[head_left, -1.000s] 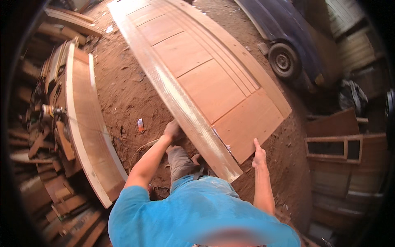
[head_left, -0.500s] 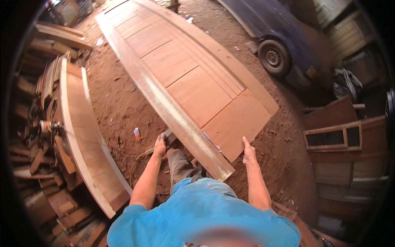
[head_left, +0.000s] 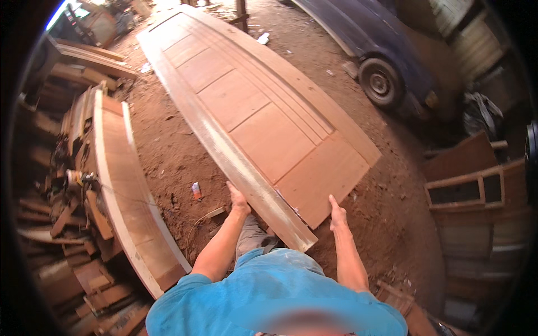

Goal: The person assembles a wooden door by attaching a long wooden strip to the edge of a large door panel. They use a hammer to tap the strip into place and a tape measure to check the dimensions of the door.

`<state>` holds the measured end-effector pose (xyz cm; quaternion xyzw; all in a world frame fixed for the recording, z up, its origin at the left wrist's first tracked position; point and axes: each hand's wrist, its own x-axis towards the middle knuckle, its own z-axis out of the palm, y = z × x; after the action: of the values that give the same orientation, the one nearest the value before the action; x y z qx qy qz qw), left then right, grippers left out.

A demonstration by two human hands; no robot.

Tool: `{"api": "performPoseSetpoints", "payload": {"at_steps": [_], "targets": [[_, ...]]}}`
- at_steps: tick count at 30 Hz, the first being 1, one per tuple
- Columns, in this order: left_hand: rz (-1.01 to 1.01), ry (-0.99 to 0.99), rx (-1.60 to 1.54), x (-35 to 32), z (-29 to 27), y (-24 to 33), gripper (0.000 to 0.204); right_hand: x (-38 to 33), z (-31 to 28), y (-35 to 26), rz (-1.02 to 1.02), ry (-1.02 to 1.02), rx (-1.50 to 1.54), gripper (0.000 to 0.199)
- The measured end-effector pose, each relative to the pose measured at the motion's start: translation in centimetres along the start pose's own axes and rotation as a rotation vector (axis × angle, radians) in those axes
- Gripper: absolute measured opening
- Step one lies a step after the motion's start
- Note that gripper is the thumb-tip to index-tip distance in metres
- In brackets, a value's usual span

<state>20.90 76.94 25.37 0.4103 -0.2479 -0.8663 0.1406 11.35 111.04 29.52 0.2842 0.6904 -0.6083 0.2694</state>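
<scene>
A long panelled wooden door [head_left: 252,112] is held tilted above the red dirt ground, its near end at my waist. My left hand [head_left: 238,200] presses against the door's pale left edge near the bottom corner. My right hand [head_left: 337,213] grips the door's near end edge, fingers pointing up along the panel. Both forearms come up from my blue shirt at the lower edge. The door's far end reaches toward the top of the view.
A second door or thick board [head_left: 126,185] lies on a heap of timber offcuts [head_left: 61,235] to the left. A blue car [head_left: 381,61] stands at the upper right. Wooden frames [head_left: 476,185] lean at the right. A small can [head_left: 196,190] lies on the dirt.
The door has shifted away and slightly to the right in view. Both hands stay on its near end, and the view has tipped forward.
</scene>
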Motion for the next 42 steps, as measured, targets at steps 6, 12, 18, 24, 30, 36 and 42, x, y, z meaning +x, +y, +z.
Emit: {"api": "performPoseSetpoints", "payload": {"at_steps": [6, 12, 18, 24, 30, 36, 42], "targets": [[0.027, 0.003, -0.117, 0.0, 0.8, 0.1, 0.085, -1.8, 1.1, -1.4, 0.026, -0.005, 0.001, 0.081], [-0.016, 0.047, -0.050, -1.0, 1.7, -0.2, 0.087, -0.5, -0.2, -0.9, -0.001, -0.084, -0.041, 0.080], [0.260, 0.108, 0.224, -3.0, 1.7, -4.1, 0.078, 0.2, -1.5, -2.1, -0.007, -0.146, -0.260, 0.088], [0.253, 0.215, 0.271, -4.1, 3.1, -3.7, 0.080, -0.3, -1.7, -1.8, -0.086, -0.140, -0.257, 0.086], [0.249, 0.149, 0.266, -3.7, 1.8, -4.3, 0.086, 1.5, -3.3, -1.8, -0.096, -0.201, -0.493, 0.083], [0.053, 0.142, 0.198, -8.1, -2.3, -5.8, 0.098, 3.4, -7.0, -8.3, 0.032, -0.334, -0.725, 0.060], [-0.033, 0.364, -0.047, -14.6, -9.2, -8.9, 0.102, 11.8, -10.9, -21.6, -0.591, -0.150, -0.326, 0.045]]}}
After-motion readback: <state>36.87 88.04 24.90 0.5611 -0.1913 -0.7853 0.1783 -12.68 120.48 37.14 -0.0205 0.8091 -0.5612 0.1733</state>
